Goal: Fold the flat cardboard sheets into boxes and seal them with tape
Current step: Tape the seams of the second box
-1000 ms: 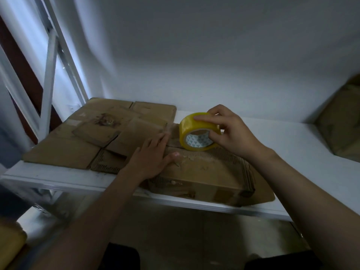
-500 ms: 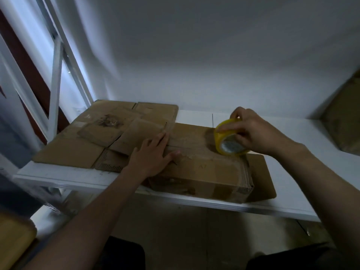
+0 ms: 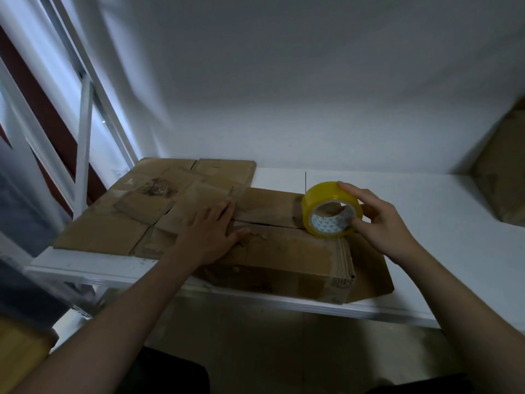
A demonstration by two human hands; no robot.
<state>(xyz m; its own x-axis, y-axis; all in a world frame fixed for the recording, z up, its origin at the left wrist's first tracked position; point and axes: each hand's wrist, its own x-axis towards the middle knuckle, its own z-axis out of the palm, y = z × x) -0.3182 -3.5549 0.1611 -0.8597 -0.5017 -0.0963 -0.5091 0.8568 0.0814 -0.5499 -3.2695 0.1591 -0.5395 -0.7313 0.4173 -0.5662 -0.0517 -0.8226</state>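
Observation:
A folded brown cardboard box (image 3: 287, 251) lies on the white shelf (image 3: 443, 251), its two top flaps meeting along a seam. My left hand (image 3: 208, 234) presses flat on the box's left end, fingers spread across the flaps. My right hand (image 3: 377, 223) grips a yellow tape roll (image 3: 331, 211) standing on edge at the right end of the seam. Flat cardboard sheets (image 3: 136, 214) lie overlapped to the left, partly under the box.
A white metal shelf frame (image 3: 85, 118) rises at the left. Another brown cardboard piece (image 3: 502, 172) leans in the back right corner. The white wall is close behind. The shelf's front edge (image 3: 284, 302) runs just below the box.
My right hand has carried the tape roll from the left part of the seam to its right end. My left hand has stayed pressed on the box.

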